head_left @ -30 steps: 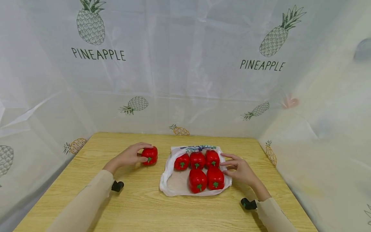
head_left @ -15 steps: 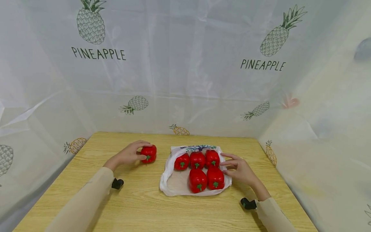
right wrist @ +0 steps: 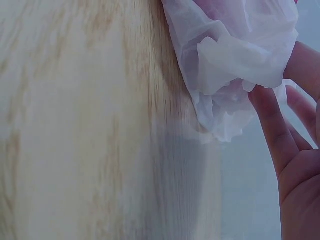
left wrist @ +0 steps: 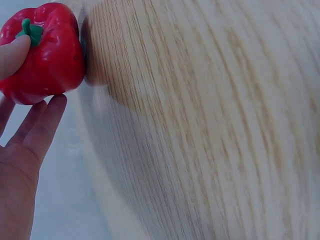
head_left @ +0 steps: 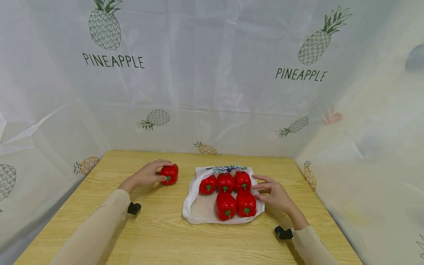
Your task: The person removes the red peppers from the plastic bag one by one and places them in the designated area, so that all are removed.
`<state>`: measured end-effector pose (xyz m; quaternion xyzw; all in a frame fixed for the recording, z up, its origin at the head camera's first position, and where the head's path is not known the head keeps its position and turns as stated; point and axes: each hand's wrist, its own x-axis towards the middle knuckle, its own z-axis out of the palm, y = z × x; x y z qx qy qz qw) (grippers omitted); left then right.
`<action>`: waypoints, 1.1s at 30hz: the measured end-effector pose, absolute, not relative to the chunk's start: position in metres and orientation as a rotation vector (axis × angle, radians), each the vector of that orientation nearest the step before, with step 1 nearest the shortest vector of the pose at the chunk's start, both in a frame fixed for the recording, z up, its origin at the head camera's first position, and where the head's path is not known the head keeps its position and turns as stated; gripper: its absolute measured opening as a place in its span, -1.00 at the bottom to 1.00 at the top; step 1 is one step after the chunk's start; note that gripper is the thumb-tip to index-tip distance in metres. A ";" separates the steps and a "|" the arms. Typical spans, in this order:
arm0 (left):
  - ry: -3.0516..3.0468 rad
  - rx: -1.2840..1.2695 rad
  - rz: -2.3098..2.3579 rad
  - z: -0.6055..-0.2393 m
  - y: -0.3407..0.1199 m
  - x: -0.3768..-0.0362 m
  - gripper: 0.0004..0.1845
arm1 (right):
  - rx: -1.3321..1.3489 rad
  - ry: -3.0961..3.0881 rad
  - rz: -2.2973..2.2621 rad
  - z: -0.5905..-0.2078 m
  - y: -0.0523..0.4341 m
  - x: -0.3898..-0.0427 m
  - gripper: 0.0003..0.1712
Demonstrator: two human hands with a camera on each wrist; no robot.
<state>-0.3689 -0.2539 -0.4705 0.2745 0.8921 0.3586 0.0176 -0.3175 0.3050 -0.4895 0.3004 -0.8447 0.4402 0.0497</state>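
Counter (head_left: 165,239) carried the bag (head_left: 190,200). Right hand (head_left: 275,194), fingers loosely spread, touched the bag's right side. Left hand (head_left: 145,176), nearer the loose pepper (head_left: 170,171), gripped it left of the bag, stem (head_left: 168,179) facing the person.

On the bench (head_left: 205,244) before us, a pepper (head_left: 171,171) sits in our left hand (head_left: 147,175), while between our hands lies a bag (head_left: 201,210) with five peppers (head_left: 226,204) inside, its edge by our right hand (head_left: 275,195).
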 end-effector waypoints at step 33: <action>2.795 0.890 1.079 -0.453 -0.254 -0.365 -0.44 | 0.944 -2.538 1.355 -0.491 0.307 -0.318 -0.68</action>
